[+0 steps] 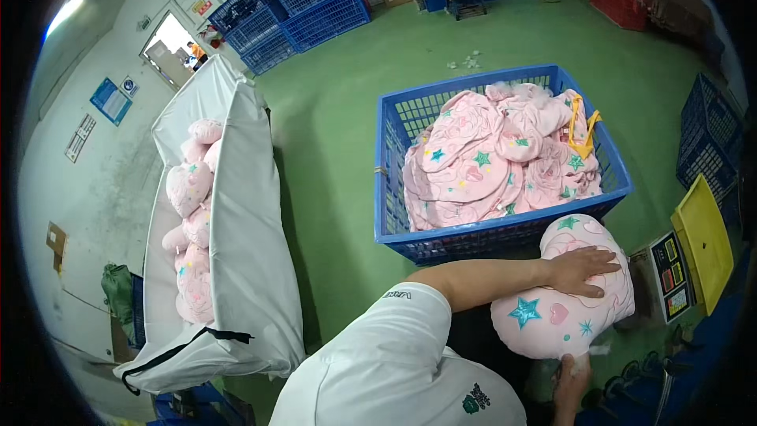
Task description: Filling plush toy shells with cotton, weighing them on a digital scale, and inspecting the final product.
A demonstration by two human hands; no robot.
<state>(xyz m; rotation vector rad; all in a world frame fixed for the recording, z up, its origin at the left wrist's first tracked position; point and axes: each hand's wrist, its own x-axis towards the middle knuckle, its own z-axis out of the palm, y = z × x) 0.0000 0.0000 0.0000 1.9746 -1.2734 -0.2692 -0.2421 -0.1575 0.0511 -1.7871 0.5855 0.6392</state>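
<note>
A stuffed pink plush toy (512,339) with embroidered stars and a heart lies in front of me at the right. My left hand (583,272) rests flat on its upper side, fingers stretched out. Low at its near edge, my right hand (569,383) pinches the fabric, and a tuft of white stuffing (601,347) shows beside it. Just beyond the toy stands a blue plastic crate (441,238) piled with limp pink plush covers (473,158). A yellow strip (583,138) lies over the covers at the crate's right side.
To the left, a white fabric bin (252,268) holds several filled pink plush toys (189,189). A digital scale (670,276) with a yellow tray (702,241) stands at the right. Blue crates (315,0) are stacked at the back; white scraps (465,61) lie on the green floor (339,110).
</note>
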